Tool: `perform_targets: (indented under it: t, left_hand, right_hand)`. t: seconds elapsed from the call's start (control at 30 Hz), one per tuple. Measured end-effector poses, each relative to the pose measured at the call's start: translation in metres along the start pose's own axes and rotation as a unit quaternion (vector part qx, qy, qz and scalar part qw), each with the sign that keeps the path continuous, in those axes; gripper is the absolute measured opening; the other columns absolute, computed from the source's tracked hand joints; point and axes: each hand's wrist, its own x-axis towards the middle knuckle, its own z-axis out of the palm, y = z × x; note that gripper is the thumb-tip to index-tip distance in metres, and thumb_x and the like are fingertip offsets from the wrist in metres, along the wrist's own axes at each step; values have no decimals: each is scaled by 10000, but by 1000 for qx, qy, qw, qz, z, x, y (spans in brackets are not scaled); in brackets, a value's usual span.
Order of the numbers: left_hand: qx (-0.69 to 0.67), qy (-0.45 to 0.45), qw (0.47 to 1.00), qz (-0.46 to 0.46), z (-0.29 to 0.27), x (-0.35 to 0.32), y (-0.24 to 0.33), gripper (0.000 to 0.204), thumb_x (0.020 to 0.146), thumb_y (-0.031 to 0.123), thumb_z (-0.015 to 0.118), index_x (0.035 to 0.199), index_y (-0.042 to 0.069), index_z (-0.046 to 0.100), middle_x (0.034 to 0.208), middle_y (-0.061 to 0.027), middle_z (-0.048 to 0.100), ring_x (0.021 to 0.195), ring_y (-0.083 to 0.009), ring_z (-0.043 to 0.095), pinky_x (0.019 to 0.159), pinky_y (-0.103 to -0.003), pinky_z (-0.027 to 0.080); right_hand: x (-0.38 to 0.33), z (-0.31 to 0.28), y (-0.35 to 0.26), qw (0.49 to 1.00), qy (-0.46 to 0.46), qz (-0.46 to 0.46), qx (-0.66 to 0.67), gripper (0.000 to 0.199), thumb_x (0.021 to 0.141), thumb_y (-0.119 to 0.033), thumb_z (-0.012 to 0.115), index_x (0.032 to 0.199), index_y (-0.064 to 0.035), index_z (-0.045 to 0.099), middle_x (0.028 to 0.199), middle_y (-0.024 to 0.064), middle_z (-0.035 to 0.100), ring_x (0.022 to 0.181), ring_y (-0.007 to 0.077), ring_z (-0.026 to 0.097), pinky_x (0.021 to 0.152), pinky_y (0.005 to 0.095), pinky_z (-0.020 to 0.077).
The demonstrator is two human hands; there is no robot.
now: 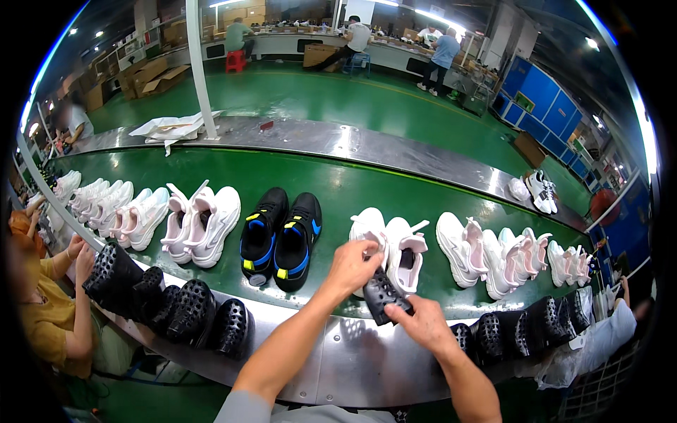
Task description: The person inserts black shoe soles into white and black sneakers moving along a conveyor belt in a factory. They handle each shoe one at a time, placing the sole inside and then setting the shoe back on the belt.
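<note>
In front of me, a pair of white sneakers with pale pink lining sits on the green belt: the left sneaker (pixel 366 221) and the right sneaker (pixel 398 228). My right hand (pixel 424 326) grips the lower end of a black perforated plastic shoe insert (pixel 384 296), tilted near the heels of the pair. Just above it, my left hand (pixel 355 266) is closed, fingertips bent together against the left sneaker's opening; what they pinch is hidden. To the left stands a pair of black sneakers (pixel 289 243) with blue and yellow accents.
More white sneakers line the belt on the left (pixel 204 225) and right (pixel 462 254). Black perforated inserts stand along the metal ledge (pixel 338 352), both at left (pixel 192 310) and right (pixel 488 335). Co-workers sit at both sides; others work at far benches. A white post (pixel 198 70) rises beyond.
</note>
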Motion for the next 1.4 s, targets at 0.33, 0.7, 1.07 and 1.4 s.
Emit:
perform_targets:
  t: [0.33, 0.7, 1.07, 1.4]
  left_hand:
    - [333, -224, 887, 227, 24, 111, -37, 262, 790, 264, 736, 935, 49, 772, 924, -213, 732, 925, -393, 713, 836, -477, 568]
    - [173, -146, 973, 48, -5, 107, -32, 261, 813, 298, 706, 941, 93, 803, 891, -197, 747, 867, -359, 726, 820, -441, 561]
    - [170, -69, 978, 99, 13, 84, -22, 350, 862, 309, 747, 964, -26, 747, 897, -255, 728, 853, -414, 714, 794, -470, 568]
    - [103, 35, 994, -4, 36, 26, -52, 484, 749, 32, 662, 1231, -8, 656, 1179, -219, 625, 1133, -399, 606, 977, -460, 499]
  right_hand:
    - [74, -46, -25, 982, -106, 147, -53, 526, 800, -419, 779, 908, 95, 747, 837, 257, 730, 781, 321, 739, 739, 436, 566]
    - [134, 80, 3, 957, 163, -104, -216, 396, 885, -257, 736, 1072, 44, 559, 813, 214, 714, 735, 409, 736, 658, 480, 601]
    - [181, 84, 20, 949, 190, -67, -241, 155, 870, -126, 625, 864, -22, 740, 806, 195, 739, 762, 373, 746, 689, 496, 591]
    - [72, 61, 91, 899, 222, -147, -348, 223, 766, -200, 779, 906, -43, 706, 924, 133, 696, 1012, 328, 557, 844, 464, 414]
